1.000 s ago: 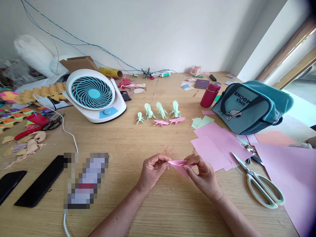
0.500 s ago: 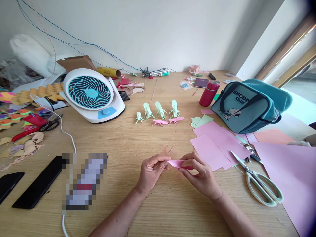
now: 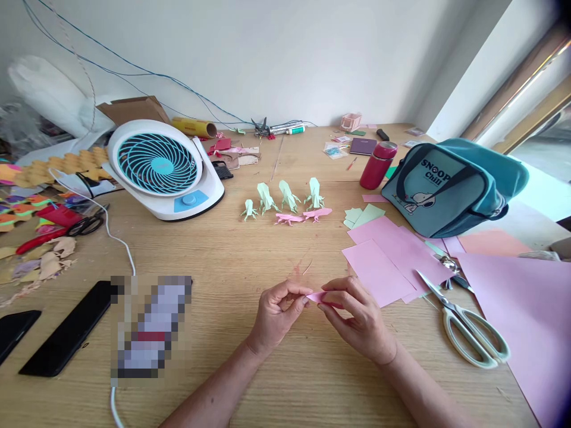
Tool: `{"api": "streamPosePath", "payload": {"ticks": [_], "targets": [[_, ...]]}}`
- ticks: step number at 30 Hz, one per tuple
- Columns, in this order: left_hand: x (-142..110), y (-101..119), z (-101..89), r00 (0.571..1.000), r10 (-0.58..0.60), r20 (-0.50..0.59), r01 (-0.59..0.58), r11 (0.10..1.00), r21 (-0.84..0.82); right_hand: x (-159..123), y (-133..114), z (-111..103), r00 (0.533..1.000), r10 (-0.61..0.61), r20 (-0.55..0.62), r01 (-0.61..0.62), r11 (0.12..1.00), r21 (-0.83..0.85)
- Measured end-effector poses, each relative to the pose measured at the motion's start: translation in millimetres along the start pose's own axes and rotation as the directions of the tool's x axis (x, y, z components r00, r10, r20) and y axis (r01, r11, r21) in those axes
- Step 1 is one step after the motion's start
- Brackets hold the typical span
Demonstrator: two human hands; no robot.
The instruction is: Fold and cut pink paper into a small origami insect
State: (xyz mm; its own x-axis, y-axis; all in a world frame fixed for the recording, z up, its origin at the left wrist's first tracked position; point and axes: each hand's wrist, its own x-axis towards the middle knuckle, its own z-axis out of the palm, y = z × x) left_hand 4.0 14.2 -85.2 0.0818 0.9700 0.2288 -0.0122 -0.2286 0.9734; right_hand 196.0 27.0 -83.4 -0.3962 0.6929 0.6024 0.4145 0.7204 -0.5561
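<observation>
Bag (image 3: 446, 193) at right of frame: print reads "SNOOP" over "Chill", white cartoon dog below. Fan (image 3: 156, 163), left of frame, has a hub mark too small to read; same for the purple booklet (image 3: 363, 145) right of upper centre. Pink paper (image 3: 316, 296) is lower centre, folded narrow, held up between both hands. Left hand (image 3: 277, 312) pinches its left end, thumb to index; right hand (image 3: 357, 315) grips the other end, thumb below, fingers over, hiding much of it. Mid-frame: four faceted pale green figures (image 3: 288, 196) with thin legs, two flatter pink figures (image 3: 317, 214) just in front. Matte pink sheets (image 3: 379, 273) overlap right of centre. Scissors (image 3: 475, 336), lower right: pale looped handles, metal blades pointing up-left, lapping the sheets. Flask (image 3: 377, 169) beside bag: red cylinder. Fan is white plastic, round blue spiral grille, blue panel with knob. Table (image 3: 214, 249) is light wood, fine grain, seam toward the back. Wall (image 3: 267, 59) is pale and smooth; blue cables (image 3: 134, 74) hang across upper left.
</observation>
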Motion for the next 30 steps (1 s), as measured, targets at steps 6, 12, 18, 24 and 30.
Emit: {"api": "streamPosePath", "payload": {"ticks": [6,12,18,24,30], "targets": [[-4.8,0.0,6.2,1.000,-0.009,0.029,0.009,1.000,-0.002,1.3,-7.3,-0.9,0.999,-0.036,0.023,0.037,0.998,-0.046],[-5.9,-1.2,6.8,0.997,-0.075,0.014,0.076,0.997,-0.031,1.9,-9.3,-1.6,0.998,-0.042,0.036,0.043,0.998,-0.052],[-4.2,2.3,6.3,1.000,-0.013,0.026,0.012,0.999,0.045,1.0,-8.7,0.2,0.999,-0.034,0.042,0.035,0.999,-0.036],[-5.4,7.7,6.9,0.998,0.049,0.029,-0.053,0.986,0.161,1.5,-10.7,3.0,1.000,-0.012,0.010,0.012,0.999,0.038],[-5.9,8.7,8.6,0.998,0.060,0.031,-0.064,0.983,0.172,2.0,-12.9,5.0,1.000,0.025,0.000,-0.025,0.996,0.082]]}}
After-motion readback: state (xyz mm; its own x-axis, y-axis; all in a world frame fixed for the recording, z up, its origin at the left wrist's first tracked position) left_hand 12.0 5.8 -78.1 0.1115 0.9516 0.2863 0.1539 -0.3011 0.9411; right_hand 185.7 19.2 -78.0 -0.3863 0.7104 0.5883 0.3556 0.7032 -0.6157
